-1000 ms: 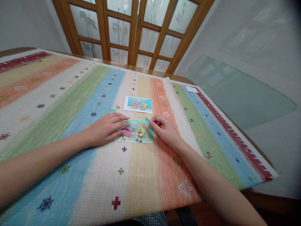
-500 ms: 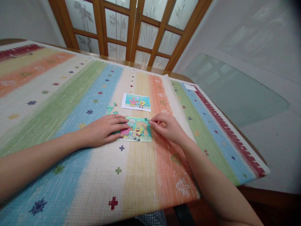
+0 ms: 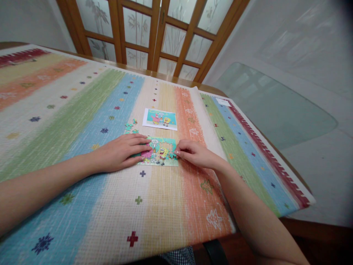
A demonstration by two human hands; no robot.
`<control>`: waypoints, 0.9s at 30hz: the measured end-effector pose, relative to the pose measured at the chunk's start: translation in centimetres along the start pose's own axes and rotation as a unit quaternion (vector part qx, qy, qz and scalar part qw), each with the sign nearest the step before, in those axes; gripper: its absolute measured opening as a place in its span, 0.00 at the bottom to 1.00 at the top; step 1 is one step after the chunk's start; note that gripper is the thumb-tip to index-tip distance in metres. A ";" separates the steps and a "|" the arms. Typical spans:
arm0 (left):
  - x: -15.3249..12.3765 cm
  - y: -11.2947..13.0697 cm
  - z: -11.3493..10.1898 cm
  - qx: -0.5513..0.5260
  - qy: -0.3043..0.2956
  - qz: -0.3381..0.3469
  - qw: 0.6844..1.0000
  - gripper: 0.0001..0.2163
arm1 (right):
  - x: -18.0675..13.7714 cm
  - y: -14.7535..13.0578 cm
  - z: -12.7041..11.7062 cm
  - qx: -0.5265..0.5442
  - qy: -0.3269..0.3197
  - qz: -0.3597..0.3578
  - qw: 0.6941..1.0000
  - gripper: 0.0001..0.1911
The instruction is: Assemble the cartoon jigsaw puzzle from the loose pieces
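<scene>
A small cartoon jigsaw puzzle [image 3: 161, 158] lies on the striped tablecloth, with a bare gap in its right half. My left hand [image 3: 128, 152] rests flat over the puzzle's left side, its fingers stretched out. At the right edge my right hand [image 3: 188, 151] pinches a teal puzzle piece [image 3: 173, 155] between thumb and forefinger, low over the puzzle. Loose puzzle pieces [image 3: 129, 127] lie just beyond my left hand, partly hidden by it. Behind the puzzle is a printed reference picture [image 3: 161, 119] with the same cartoon figures.
The striped tablecloth [image 3: 116, 206] covers a wooden table. A small white paper [image 3: 223, 102] lies near the far right corner. Wooden doors with glass panes [image 3: 138, 27] stand behind the table, and a pale wall [image 3: 298, 44] rises at the right.
My right hand has moved down along the puzzle's right edge, toward me, with the puzzle piece in its fingertips. My left hand stays in place.
</scene>
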State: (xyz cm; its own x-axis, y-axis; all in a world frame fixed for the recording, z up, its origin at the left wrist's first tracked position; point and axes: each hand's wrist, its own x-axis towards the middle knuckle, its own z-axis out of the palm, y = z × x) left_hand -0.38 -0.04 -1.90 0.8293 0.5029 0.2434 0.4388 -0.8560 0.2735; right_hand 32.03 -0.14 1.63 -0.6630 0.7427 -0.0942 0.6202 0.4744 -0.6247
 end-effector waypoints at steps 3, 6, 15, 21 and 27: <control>0.0 0.0 0.0 -0.011 0.006 -0.001 1.000 0.18 | 0.1 -0.2 0.1 0.000 0.005 -0.003 1.000 0.14; 0.0 0.1 0.1 -0.017 0.010 -0.001 1.000 0.18 | 0.1 -0.3 0.1 0.003 0.008 -0.004 1.000 0.13; 0.1 0.2 -0.1 -0.019 0.008 0.001 1.000 0.17 | 0.1 0.1 0.2 0.004 0.043 -0.007 0.999 0.12; 0.2 0.4 -0.6 -0.027 0.053 -0.025 0.998 0.14 | 1.2 1.5 1.6 -0.059 0.229 0.054 0.970 0.12; 0.2 -0.9 -1.4 -0.049 0.161 -0.102 0.981 0.13 | 2.7 3.0 2.5 -0.104 0.293 0.069 0.948 0.12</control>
State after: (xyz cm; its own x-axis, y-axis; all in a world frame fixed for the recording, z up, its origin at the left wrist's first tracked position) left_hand -1.08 0.98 -0.76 0.5692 0.6877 0.4506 0.5364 -0.7259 0.4305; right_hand 31.00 2.10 -2.45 -0.2611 0.9107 0.3201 0.7938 0.3913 -0.4656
